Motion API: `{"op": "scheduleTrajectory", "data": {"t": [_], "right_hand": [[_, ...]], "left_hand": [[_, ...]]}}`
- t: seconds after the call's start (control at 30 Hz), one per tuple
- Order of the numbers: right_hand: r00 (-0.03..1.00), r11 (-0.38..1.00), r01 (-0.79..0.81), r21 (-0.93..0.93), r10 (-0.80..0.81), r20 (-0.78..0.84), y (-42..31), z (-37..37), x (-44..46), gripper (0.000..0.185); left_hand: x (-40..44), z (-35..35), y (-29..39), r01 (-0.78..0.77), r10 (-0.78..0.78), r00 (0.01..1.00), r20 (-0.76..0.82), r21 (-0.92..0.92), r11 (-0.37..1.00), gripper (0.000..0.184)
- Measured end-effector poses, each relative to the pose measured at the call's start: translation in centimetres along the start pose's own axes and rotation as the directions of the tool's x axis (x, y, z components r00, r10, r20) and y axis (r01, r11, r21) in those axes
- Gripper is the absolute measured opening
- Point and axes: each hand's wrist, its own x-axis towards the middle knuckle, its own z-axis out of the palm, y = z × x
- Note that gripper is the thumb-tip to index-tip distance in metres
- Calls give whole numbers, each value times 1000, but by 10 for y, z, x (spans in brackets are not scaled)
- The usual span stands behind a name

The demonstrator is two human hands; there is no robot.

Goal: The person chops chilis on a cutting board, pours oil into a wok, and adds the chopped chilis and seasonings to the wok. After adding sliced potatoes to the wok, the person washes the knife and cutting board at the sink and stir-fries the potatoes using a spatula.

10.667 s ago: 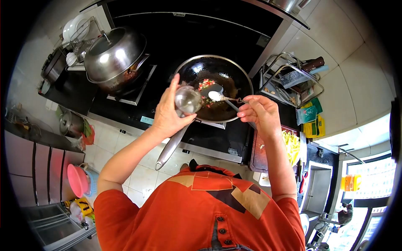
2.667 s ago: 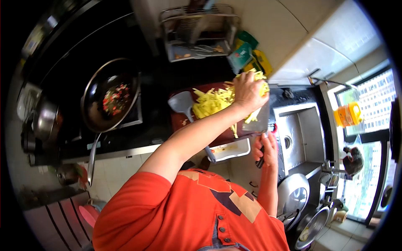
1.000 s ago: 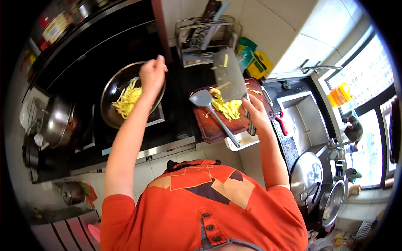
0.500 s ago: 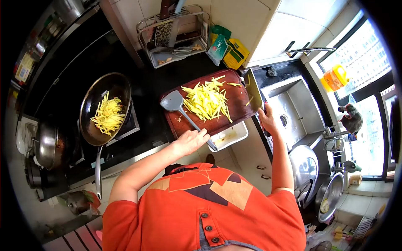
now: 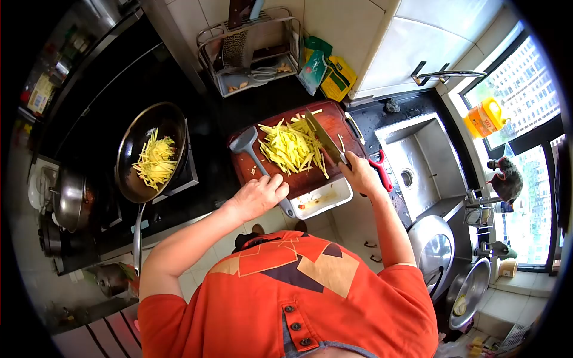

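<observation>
The right hand (image 5: pixel 361 174) was closed round the handle of a broad grey metal cleaver (image 5: pixel 323 136), its blade standing against the right side of a heap of pale yellow cut strips (image 5: pixel 287 147). The left hand (image 5: pixel 258 197) was at the near edge of the board, fingers curled beside the handle of a grey spatula (image 5: pixel 255 156); whether they pinched it could not be told.

The heap lay mid-board on a dark red rectangular cutting board (image 5: pixel 240 164), with a stray strip or two past the blade toward the right edge. A hard push of the cleaver could have spilled strips over the board's near edge, where a white tray (image 5: pixel 341 192) sat lower down, or brought the blade close to the left fingers. The spatula's handle overhung that same edge, so a knock might have swung it into the heap.

Red-handled scissors (image 5: pixel 382 171) lay between the board's right edge and the sink (image 5: pixel 439 173). Toward the left of the black counter (image 5: pixel 210 156), a round black wok (image 5: pixel 157 116) held more strips; its handle jutted past the front edge, where a passing arm could have caught it.
</observation>
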Motion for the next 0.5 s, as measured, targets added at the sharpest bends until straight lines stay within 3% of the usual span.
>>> {"op": "scheduleTrajectory", "data": {"t": [0.07, 0.1, 0.13, 0.17, 0.23, 0.27, 0.4, 0.5], "right_hand": [[998, 999, 23, -31, -25, -63, 4, 5, 8, 23], [992, 997, 38, -60, -45, -121, 9, 10, 14, 21], [990, 980, 8, -199, -36, -139, 16, 15, 27, 20], [988, 980, 7, -199, -38, -149, 23, 18, 38, 20], [989, 913, -61, -403, 1, -148, 32, 20, 57, 18], [991, 903, -19, -429, -40, -127, 37, 22, 60, 19], [998, 905, 68, -420, -60, 31, 21, 36, 29, 23], [993, 931, 113, -347, -114, 18, -4, 41, 2, 24]], "left_hand": [[-2, -19, -7, -10, 5, 994, -105, -46, 999, 14], [-5, -22, -9, 23, -28, 995, -93, -48, 999, 26], [-4, -29, -12, 4, -10, 992, -125, -51, 999, 27], [-2, -36, -16, -16, 8, 987, -159, -51, 999, 28], [3, -41, -26, -47, 37, 981, -188, -47, 998, 30], [5, -42, -31, -71, 58, 976, -209, -55, 996, 31], [15, -46, -49, -134, 108, 938, -329, -57, 989, 36], [25, -47, -59, -142, 105, 921, -375, -72, 987, 41]]}}
